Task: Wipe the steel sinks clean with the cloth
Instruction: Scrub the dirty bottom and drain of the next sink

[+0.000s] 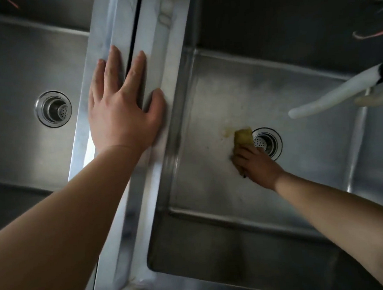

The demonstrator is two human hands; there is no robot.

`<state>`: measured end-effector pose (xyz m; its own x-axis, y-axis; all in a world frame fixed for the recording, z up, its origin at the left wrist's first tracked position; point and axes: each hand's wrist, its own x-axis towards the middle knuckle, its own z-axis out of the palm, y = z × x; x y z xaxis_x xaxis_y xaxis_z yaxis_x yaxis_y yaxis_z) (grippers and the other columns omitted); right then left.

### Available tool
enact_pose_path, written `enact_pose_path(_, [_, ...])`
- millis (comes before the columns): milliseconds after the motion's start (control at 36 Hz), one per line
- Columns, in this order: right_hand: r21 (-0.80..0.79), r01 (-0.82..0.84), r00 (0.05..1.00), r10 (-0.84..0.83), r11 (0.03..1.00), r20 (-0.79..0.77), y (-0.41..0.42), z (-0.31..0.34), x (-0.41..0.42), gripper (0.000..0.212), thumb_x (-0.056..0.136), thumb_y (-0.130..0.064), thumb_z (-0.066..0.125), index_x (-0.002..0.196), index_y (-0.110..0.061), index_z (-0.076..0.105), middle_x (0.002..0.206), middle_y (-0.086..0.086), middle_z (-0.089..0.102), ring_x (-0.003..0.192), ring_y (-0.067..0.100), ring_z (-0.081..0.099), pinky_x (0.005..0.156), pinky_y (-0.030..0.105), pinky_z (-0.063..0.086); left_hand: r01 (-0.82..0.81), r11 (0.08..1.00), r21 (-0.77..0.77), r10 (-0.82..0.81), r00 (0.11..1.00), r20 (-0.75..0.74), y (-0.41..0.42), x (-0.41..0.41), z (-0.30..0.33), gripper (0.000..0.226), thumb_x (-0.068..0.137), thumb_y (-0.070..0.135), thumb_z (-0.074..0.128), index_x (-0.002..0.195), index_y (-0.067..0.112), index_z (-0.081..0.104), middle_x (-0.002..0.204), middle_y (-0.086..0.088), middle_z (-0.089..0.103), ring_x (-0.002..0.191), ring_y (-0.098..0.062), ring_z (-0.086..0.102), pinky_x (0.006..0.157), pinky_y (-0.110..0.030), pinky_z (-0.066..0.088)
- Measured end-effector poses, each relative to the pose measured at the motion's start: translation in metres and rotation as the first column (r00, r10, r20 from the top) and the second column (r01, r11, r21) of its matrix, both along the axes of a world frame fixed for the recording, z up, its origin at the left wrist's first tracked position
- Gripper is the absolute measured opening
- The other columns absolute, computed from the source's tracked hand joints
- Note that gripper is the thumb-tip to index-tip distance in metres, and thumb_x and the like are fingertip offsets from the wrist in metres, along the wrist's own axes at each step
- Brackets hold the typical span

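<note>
Cloth (pixel 244 136), perhaps soapy, under right hand (pixel 258 166) in right sink (pixel 212 199).

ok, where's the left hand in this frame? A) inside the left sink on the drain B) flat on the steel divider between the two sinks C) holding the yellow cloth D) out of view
B: the left hand lies open, fingers spread, on the steel divider between the two sinks, while the right hand grips the yellow cloth beside the round drain of the right steel sink.
</note>
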<state>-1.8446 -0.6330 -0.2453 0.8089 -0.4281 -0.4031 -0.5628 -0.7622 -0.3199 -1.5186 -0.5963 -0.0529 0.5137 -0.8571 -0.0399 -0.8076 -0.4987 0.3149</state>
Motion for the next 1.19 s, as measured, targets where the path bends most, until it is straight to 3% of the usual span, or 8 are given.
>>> enact_pose_path(111, [0.012,0.264,0.961,-0.262,0.964,-0.089,-0.010,0.004,-0.005,0.043,0.066,0.002,0.076,0.108,-0.006,0.069,0.118,0.018,0.062,0.113,0.049,0.050,0.081,0.055,0.047,-0.009,1.000,0.006,0.009,1.000,-0.006,0.000,0.000,0.000,0.062,0.092,0.055,0.046,0.150,0.047,0.027,0.164,0.007,0.017,0.151,-0.022,0.014,0.118,-0.045,0.026])
enact_pose_path(250, [-0.127,0.454,0.873,-0.468,0.882,-0.138,-0.017,0.008,0.002,0.028,0.070,-0.002,0.073,0.097,-0.007,0.070,0.116,0.016,0.059,0.110,0.045,0.048,0.089,0.049,0.043,-0.012,1.000,0.001,0.012,1.000,-0.008,-0.001,-0.001,0.001,0.062,0.092,0.054,0.047,0.150,0.047,0.027,0.164,0.007,0.018,0.151,-0.023,0.015,0.117,-0.047,0.028])
enact_pose_path(417, [-0.107,0.290,0.951,-0.274,0.951,0.142,-0.018,0.006,0.058,0.027,0.074,-0.017,0.073,0.101,-0.013,0.070,0.110,0.012,0.063,0.103,0.040,0.056,0.079,0.044,0.044,-0.019,1.000,0.005,0.019,1.000,-0.011,-0.001,-0.003,0.002,0.061,0.093,0.053,0.048,0.150,0.047,0.028,0.164,0.007,0.018,0.151,-0.022,0.014,0.116,-0.047,0.028])
enact_pose_path(556, [0.012,0.207,0.978,-0.207,0.978,-0.015,-0.019,-0.005,0.100,0.048,0.082,-0.023,0.067,0.129,-0.023,0.059,0.145,0.000,0.049,0.144,0.029,0.030,0.109,0.056,0.020,-0.016,1.000,0.005,0.016,1.000,0.001,0.000,-0.002,0.002,0.061,0.093,0.054,0.049,0.150,0.047,0.029,0.163,0.007,0.019,0.151,-0.021,0.014,0.116,-0.047,0.028])
enact_pose_path(694, [-0.008,0.298,0.954,-0.298,0.955,-0.041,-0.035,-0.007,0.095,0.060,0.089,-0.023,0.060,0.146,-0.020,0.041,0.160,0.006,0.025,0.150,0.031,0.013,0.119,0.051,0.007,-0.013,1.000,0.012,0.013,1.000,0.006,0.000,-0.003,0.003,0.061,0.094,0.054,0.049,0.150,0.046,0.027,0.163,0.007,0.018,0.151,-0.022,0.014,0.117,-0.046,0.025])
enact_pose_path(917, [0.043,0.770,0.637,-0.771,0.636,-0.011,-0.055,0.002,0.030,0.054,0.086,-0.041,0.040,0.123,-0.007,0.058,0.140,0.018,0.046,0.134,0.041,0.035,0.111,0.044,0.028,-0.023,0.999,0.032,0.024,1.000,-0.010,-0.001,-0.006,0.007,0.062,0.094,0.052,0.051,0.150,0.047,0.027,0.164,0.008,0.017,0.151,-0.021,0.012,0.115,-0.049,0.026])
enact_pose_path(1028, [0.057,0.874,0.483,-0.876,0.482,0.010,-0.044,0.002,0.003,0.028,0.091,-0.015,0.051,0.115,-0.004,0.061,0.131,0.017,0.052,0.126,0.038,0.041,0.107,0.047,0.037,-0.022,0.999,0.031,0.022,1.000,-0.005,-0.001,-0.005,0.007,0.062,0.094,0.052,0.051,0.150,0.046,0.027,0.164,0.007,0.017,0.151,-0.022,0.013,0.116,-0.047,0.023])
enact_pose_path(1194, [0.066,0.930,0.363,-0.932,0.362,-0.001,-0.029,0.002,-0.007,0.035,0.085,-0.003,0.053,0.118,-0.007,0.064,0.125,0.014,0.060,0.119,0.035,0.052,0.097,0.041,0.047,-0.031,1.000,0.005,0.031,1.000,0.003,-0.001,-0.005,0.004,0.061,0.092,0.050,0.051,0.149,0.045,0.031,0.163,0.005,0.020,0.150,-0.024,0.017,0.117,-0.043,0.025])
